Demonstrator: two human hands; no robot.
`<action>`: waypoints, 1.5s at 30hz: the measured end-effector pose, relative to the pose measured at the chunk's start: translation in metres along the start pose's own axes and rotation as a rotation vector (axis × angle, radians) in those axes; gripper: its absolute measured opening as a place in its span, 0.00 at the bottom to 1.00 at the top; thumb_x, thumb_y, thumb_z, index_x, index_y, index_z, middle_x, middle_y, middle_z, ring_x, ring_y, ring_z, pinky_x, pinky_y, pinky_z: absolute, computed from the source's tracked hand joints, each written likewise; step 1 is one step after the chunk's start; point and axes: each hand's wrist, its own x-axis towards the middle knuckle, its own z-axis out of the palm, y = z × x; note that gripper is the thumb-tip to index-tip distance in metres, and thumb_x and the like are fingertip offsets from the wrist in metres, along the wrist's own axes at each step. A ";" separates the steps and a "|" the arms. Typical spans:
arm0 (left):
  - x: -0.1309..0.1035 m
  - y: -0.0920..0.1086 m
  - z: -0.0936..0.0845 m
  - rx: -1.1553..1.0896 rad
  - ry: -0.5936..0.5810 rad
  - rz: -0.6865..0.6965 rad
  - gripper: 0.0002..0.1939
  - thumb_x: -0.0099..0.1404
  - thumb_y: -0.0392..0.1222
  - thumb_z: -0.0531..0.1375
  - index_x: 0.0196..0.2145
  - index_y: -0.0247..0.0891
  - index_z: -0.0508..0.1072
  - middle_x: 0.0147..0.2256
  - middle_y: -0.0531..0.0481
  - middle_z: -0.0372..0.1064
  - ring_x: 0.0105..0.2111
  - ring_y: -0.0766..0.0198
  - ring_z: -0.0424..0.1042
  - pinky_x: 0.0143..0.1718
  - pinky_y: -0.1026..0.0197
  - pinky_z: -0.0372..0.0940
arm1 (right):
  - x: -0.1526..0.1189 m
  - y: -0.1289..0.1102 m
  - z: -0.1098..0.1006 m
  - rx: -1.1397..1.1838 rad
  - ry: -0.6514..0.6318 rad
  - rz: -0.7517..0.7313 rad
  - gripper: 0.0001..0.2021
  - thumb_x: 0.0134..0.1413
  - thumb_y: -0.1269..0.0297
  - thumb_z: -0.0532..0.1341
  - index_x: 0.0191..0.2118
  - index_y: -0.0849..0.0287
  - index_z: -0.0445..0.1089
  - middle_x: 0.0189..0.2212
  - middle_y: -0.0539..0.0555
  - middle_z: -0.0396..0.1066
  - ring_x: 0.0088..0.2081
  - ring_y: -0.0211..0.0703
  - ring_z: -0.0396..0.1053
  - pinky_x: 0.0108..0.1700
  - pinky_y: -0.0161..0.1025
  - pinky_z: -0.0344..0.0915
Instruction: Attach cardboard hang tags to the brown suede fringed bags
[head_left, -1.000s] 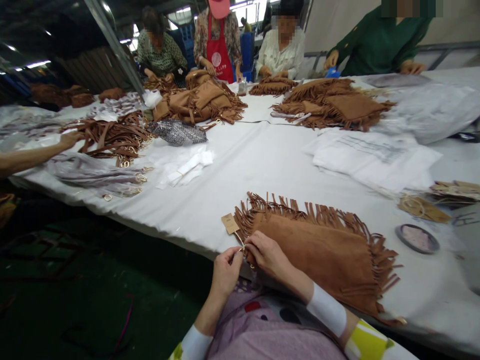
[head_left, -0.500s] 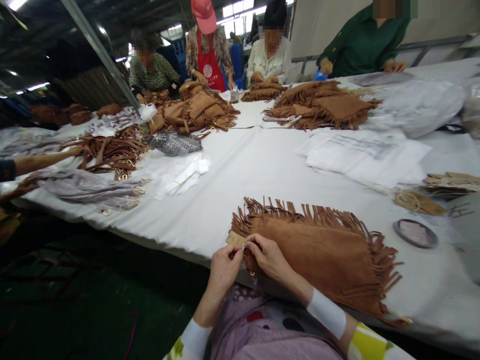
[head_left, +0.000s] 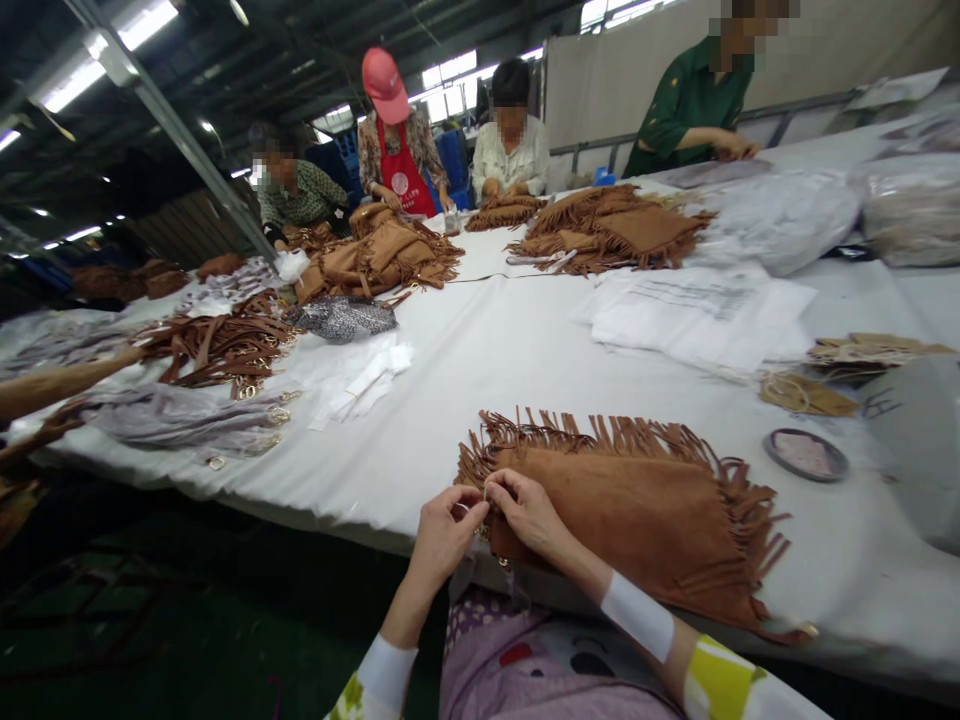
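A brown suede bag with fringed edges (head_left: 615, 500) lies flat on the table in front of me. At its left end my left hand (head_left: 448, 530) is closed in a pinch on a thin pale string. My right hand (head_left: 529, 515) pinches the same string (head_left: 485, 493), its wrist over the bag's near left part. The fingertips of both hands almost meet. Gold-coloured metal hardware (head_left: 503, 563) shows just below my hands at the bag's edge. The cardboard tag seen a moment earlier is hidden now.
To the right lie a round dark dish (head_left: 806, 455), cardboard tags (head_left: 806, 395) and white plastic bags (head_left: 697, 315). Brown straps (head_left: 217, 345) and wrapped straps (head_left: 187, 420) are on the left, where another person's arm (head_left: 67, 385) reaches in. Across the table, several people work near piled fringed bags (head_left: 382, 255).
The cardboard tag by my left fingers has gone out of sight. My fingertips have shifted slightly while staying together at the bag's left end. The camera view has tilted and turned slightly.
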 end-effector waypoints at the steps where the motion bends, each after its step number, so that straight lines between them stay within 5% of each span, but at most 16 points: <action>1: 0.000 0.000 0.001 0.012 0.000 0.011 0.11 0.59 0.47 0.60 0.35 0.38 0.76 0.32 0.50 0.74 0.28 0.64 0.69 0.33 0.63 0.63 | 0.000 0.001 0.000 0.032 0.004 0.015 0.10 0.58 0.58 0.56 0.31 0.58 0.69 0.27 0.49 0.69 0.32 0.42 0.65 0.35 0.37 0.61; 14: 0.002 -0.010 0.003 -0.170 -0.006 -0.051 0.11 0.62 0.49 0.55 0.30 0.38 0.65 0.25 0.56 0.63 0.26 0.66 0.66 0.30 0.63 0.63 | 0.001 0.006 0.007 0.312 0.003 0.103 0.19 0.55 0.45 0.57 0.30 0.59 0.65 0.24 0.50 0.67 0.26 0.41 0.64 0.30 0.37 0.63; 21: 0.000 -0.003 0.007 -0.046 -0.015 0.024 0.11 0.60 0.47 0.58 0.34 0.37 0.73 0.30 0.52 0.71 0.30 0.65 0.67 0.34 0.62 0.61 | 0.001 0.006 0.005 0.284 0.059 0.090 0.16 0.53 0.49 0.60 0.29 0.59 0.67 0.25 0.48 0.65 0.29 0.40 0.61 0.32 0.36 0.58; 26: 0.003 0.000 0.008 0.073 -0.037 0.070 0.10 0.61 0.45 0.56 0.27 0.37 0.70 0.24 0.56 0.65 0.26 0.67 0.62 0.30 0.63 0.56 | 0.004 0.009 0.003 0.274 0.053 0.078 0.15 0.52 0.51 0.60 0.29 0.60 0.68 0.26 0.49 0.65 0.30 0.40 0.61 0.33 0.36 0.58; 45: 0.011 -0.013 0.013 -0.049 -0.064 0.010 0.13 0.63 0.50 0.54 0.27 0.38 0.65 0.23 0.57 0.59 0.25 0.68 0.60 0.29 0.64 0.57 | 0.003 0.013 0.002 0.306 0.055 0.101 0.15 0.54 0.51 0.59 0.30 0.60 0.69 0.24 0.49 0.65 0.27 0.40 0.61 0.30 0.36 0.58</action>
